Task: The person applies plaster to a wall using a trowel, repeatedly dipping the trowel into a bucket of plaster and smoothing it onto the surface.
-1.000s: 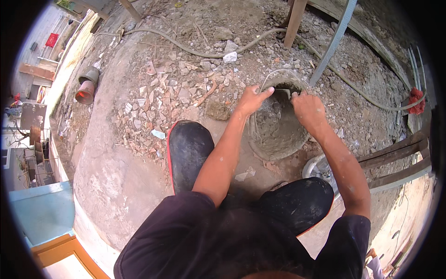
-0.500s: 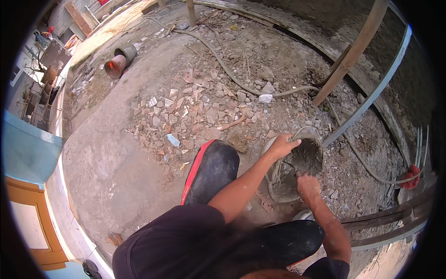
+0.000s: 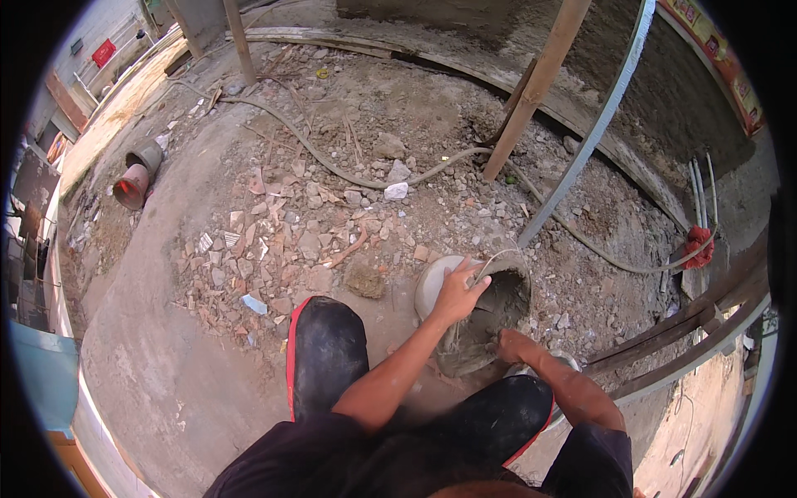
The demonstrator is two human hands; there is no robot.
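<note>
**Bucket tipped over, both hands at its mouth**

Since the earlier frame the round grey mortar-caked bucket (image 3: 477, 311) has gone from upright to lying tilted on its side, mouth toward the person, and the view has swung so the rubble now sits upper left.

Left hand (image 3: 457, 292) rests on the bucket's upper rim, fingers curled over the edge beside the thin wire bail handle (image 3: 490, 264), gripping the rim. Right hand (image 3: 513, 344) is down at the lower lip of the mouth; fingers look closed, but whether they hold anything cannot be told, it is partly hidden by the rim. Bucket sits on the dirty concrete floor (image 3: 149, 365) just in front of the two black rubber boots with red trim (image 3: 325, 353).

Around: heap of broken brick and tile rubble (image 3: 274, 241), grey hose (image 3: 332, 166) snaking past, leaning wooden post (image 3: 535, 91), pale metal bar (image 3: 594, 133).

Progress, as a judgement: grey wet mortar still coats the inside, so emptying or scraping looks partway; the bucket is tipped, contents not fully out.
</note>
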